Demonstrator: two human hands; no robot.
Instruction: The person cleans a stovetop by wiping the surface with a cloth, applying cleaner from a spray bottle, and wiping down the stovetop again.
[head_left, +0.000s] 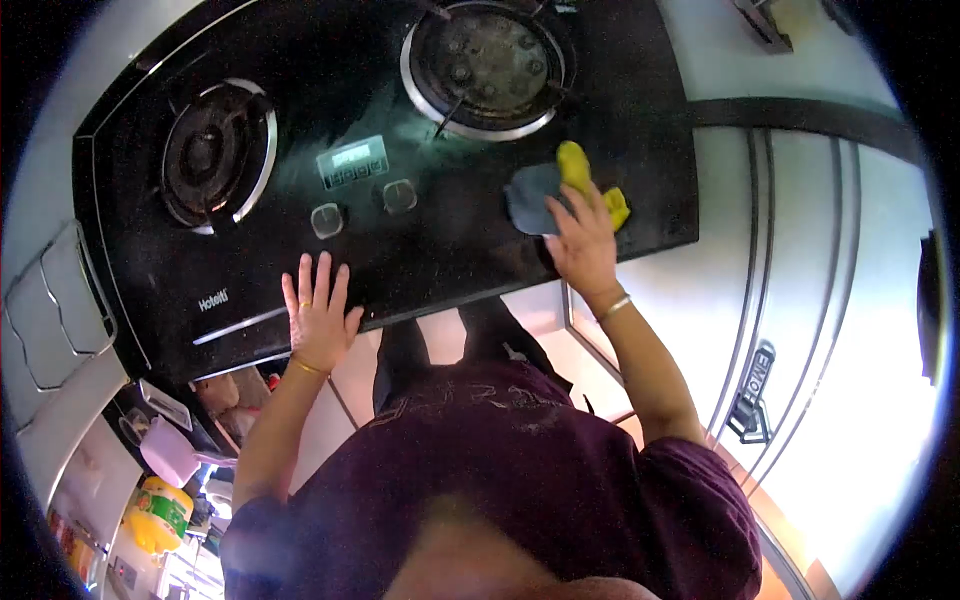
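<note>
My left hand point(320, 316) lies flat with its fingers spread on the front edge of a black glass gas stove point(290, 255). Two control knobs, a left knob point(327, 220) and a right knob point(399, 196), sit beyond its fingertips. At the stove's right side, my right hand point(583, 245) presses on a yellow and blue-grey cleaning cloth point(535, 197). The yellow part point(573, 165) bunches up past and beside my fingers, while the blue-grey part spreads flat to the left. My palm and fingers hide some of the cloth.
A left burner point(205, 160) and a larger right burner point(485, 62) have metal supports. Between them is a small display panel point(352, 162). A wire rack point(60, 305) stands at left. Below it are a pink pan point(168, 452) and a yellow container point(158, 515).
</note>
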